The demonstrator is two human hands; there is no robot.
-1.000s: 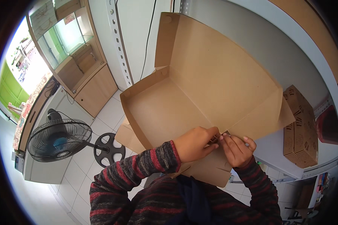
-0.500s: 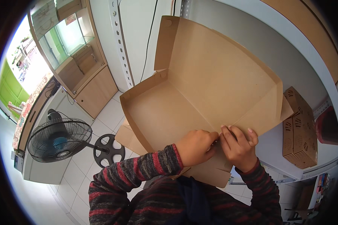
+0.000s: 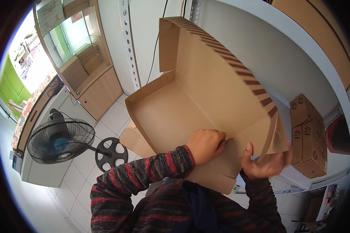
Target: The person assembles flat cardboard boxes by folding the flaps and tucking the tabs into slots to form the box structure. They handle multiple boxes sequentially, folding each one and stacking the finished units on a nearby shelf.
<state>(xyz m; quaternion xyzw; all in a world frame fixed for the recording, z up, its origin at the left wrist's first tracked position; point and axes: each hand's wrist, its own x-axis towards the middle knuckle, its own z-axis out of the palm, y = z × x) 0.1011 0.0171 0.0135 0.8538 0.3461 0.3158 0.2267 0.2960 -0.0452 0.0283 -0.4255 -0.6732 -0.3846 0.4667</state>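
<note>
A large brown cardboard box (image 3: pixel 165 116) lies opened out in front of me, its lid raised and tilted toward the right, with dark stripes along the lid's outer edge. Near the hinge corner, my left hand (image 3: pixel 208 145) is closed on the box's edge, fingertips curled in. At the lid's near side flap, my right hand (image 3: pixel 264 165) has its thumb on the inner face and its other fingers behind, smeared by motion. Part of the near wall hangs unfolded below my hands.
Folded printed cartons (image 3: pixel 309 136) stand stacked on the right, on a white shelf. Left on the tiled floor is a black fan (image 3: pixel 62 139) beside a wood-and-glass cabinet (image 3: pixel 99 93). A perforated metal upright (image 3: pixel 129 46) rises beyond the box. Flat cardboard (image 3: pixel 134 139) sticks out beneath it.
My right hand has left the corner beside my left hand and moved right to the lid's flap. The lid has tipped inward, showing its striped outer edge. The left hand stays near the corner.
</note>
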